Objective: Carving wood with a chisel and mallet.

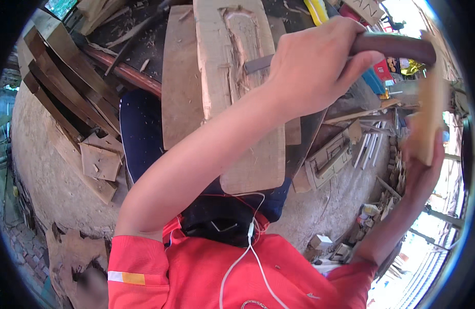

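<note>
My left hand (314, 69) is wrapped round a chisel (394, 46) with a thick dark handle. Its flat metal blade sticks out past my fingers and meets a carved groove in a pale wooden board (253, 149). The groove has rough, splintered edges and a rounded far end. Out to the right, my right hand (424, 154) grips a light wooden mallet (431, 108), held upright. The mallet's far end is at the butt of the chisel handle; whether they touch I cannot tell. Under the board lies a wider, flat brown plank (181, 87).
Curved dark timber pieces (75, 77) lean at the left. A carved wooden panel (327, 162) and white strips (368, 149) lie on the floor at the right. Wood chips are scattered on the dark bench top (150, 49). A white earphone cord (251, 232) hangs down my red shirt.
</note>
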